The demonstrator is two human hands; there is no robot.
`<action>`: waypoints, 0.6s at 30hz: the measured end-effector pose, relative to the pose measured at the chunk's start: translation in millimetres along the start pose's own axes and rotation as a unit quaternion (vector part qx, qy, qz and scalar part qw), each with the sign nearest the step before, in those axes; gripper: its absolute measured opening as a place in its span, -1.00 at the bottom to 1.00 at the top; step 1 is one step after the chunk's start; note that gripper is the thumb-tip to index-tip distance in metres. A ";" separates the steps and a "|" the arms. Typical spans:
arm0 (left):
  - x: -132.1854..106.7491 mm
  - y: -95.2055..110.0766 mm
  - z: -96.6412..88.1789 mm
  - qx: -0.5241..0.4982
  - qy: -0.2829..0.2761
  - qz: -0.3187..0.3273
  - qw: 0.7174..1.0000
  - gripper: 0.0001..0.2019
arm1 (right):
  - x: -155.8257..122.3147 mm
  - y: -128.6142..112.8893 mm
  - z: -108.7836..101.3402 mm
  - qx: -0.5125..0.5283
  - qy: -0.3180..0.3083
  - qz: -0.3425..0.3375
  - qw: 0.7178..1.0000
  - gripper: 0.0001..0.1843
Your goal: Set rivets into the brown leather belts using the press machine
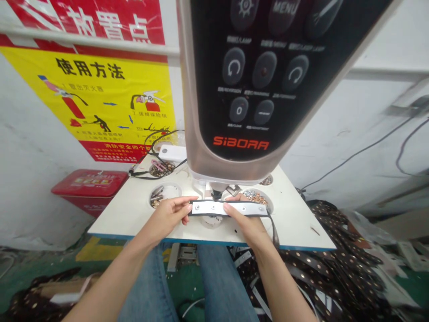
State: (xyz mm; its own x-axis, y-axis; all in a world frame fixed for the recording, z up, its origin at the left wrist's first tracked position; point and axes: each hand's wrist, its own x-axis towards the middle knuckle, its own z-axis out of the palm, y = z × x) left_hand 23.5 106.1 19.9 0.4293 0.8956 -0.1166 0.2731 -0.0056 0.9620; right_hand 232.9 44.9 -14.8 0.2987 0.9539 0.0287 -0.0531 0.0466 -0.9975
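Note:
A narrow white fabric strip [214,208] with dark edges and several metal snaps lies across the white worktable [295,219], right under the press head of a SiBORA machine [254,89]. My left hand [170,212] pinches the strip's left end between thumb and fingers. My right hand [248,223] grips the strip from the right, its thumb pressed on top near the middle. The strip's dark tail hangs over the table's front edge by my right wrist.
Round wells in the tabletop hold metal snaps: one at left [161,195], one at back left [161,168], one at right [256,197]. A white box [172,153] with black cables sits at the back. Dotted dark fabric [335,264] is piled at lower right, a red box [89,185] at left.

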 end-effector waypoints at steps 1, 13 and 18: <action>-0.7 1.3 0.1 -0.002 0.005 0.002 1.000 -0.49 | -1.1 -1.0 2.8 0.020 0.008 0.003 1.000 -0.74; -16.6 14.5 24.7 -0.039 -0.022 0.039 0.998 -0.61 | -37.2 -11.9 -13.1 -0.031 0.034 -0.030 0.998 -0.79; 5.5 12.2 32.1 -0.067 -0.014 0.074 0.995 -0.67 | -11.9 -10.6 -18.2 -0.007 0.053 -0.028 0.998 -0.78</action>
State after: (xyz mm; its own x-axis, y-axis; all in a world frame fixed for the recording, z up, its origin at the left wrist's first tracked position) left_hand 56.8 96.7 23.1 0.4800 0.8769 0.0248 0.0874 -0.0760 0.9933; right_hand 247.2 27.6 -5.7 0.3998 0.9132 0.0786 -0.0209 0.0949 -0.9953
